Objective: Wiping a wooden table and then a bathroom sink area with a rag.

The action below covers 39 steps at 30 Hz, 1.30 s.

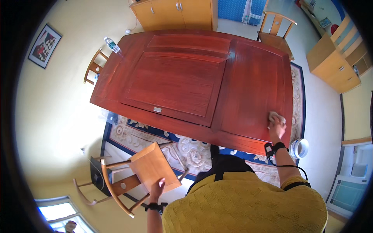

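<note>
My right hand (277, 130) presses a crumpled beige cloth (276, 117) onto the dark red wooden table (177, 84), near its right front corner. The tabletop has raised panel frames and a small metal plate (157, 109) near the front edge. Low on the left, my left hand (157, 188) hangs over or beside the seat of a wooden armchair (156, 167). Its fingers look partly curled, and I cannot tell whether they touch the chair. A clear plastic water bottle (112, 44) stands upright at the table's far left edge.
A white bucket (299, 148) stands by the table's right front corner. More wooden chairs (275, 33) are around the table, with a black case (100, 176) behind the near armchair. A patterned rug (192, 154) lies underneath. Wooden cabinets (174, 16) line the far wall.
</note>
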Each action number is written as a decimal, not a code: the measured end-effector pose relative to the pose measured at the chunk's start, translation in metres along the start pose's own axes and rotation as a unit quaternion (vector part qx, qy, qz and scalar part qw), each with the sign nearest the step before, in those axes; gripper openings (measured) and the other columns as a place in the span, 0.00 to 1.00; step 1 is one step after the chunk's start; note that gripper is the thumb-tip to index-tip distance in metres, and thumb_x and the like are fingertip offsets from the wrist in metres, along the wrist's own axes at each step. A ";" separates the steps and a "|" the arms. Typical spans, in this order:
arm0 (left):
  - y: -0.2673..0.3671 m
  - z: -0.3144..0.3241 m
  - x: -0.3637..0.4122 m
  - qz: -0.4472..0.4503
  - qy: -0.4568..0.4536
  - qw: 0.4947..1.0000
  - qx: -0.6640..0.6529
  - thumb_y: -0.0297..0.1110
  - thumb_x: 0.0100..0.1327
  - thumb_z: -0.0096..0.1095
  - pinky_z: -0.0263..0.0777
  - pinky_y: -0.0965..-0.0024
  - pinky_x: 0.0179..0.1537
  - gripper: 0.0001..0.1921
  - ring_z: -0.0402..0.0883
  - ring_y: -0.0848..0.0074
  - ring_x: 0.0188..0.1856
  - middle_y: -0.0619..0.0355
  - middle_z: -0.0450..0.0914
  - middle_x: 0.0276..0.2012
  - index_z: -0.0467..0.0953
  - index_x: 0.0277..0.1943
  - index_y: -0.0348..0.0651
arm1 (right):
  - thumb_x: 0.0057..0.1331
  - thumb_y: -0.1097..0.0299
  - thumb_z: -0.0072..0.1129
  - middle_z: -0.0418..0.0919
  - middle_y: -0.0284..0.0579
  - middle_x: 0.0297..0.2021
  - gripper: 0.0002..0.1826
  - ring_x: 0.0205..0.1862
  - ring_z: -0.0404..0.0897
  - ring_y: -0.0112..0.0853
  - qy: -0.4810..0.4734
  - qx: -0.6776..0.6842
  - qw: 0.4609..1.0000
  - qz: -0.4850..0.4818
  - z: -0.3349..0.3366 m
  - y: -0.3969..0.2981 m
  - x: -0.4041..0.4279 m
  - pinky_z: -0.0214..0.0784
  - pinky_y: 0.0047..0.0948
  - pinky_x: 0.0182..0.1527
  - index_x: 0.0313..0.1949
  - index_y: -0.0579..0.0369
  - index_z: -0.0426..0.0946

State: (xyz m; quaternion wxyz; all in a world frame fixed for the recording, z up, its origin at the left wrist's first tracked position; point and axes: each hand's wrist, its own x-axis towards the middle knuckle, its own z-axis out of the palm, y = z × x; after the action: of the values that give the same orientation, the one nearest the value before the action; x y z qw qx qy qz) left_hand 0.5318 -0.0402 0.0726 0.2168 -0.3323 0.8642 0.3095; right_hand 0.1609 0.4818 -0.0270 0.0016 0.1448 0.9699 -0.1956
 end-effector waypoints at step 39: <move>0.188 -0.339 0.712 0.078 -0.081 0.933 0.341 0.43 0.32 0.83 0.51 0.26 0.56 0.71 0.30 0.33 0.69 0.38 0.24 0.70 0.27 0.70 0.64 | 0.58 0.54 0.54 0.69 0.41 0.57 0.27 0.62 0.63 0.40 -0.004 -0.073 0.965 0.253 0.248 -0.365 0.039 0.53 0.46 0.61 0.58 0.43 0.68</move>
State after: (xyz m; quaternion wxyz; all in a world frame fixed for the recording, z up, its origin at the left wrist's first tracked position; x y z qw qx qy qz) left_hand -0.1465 -0.4737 -0.0252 0.3616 -0.1440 0.9204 0.0378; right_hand 0.0072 0.0764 -0.1204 0.0657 0.3840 0.9134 -0.1179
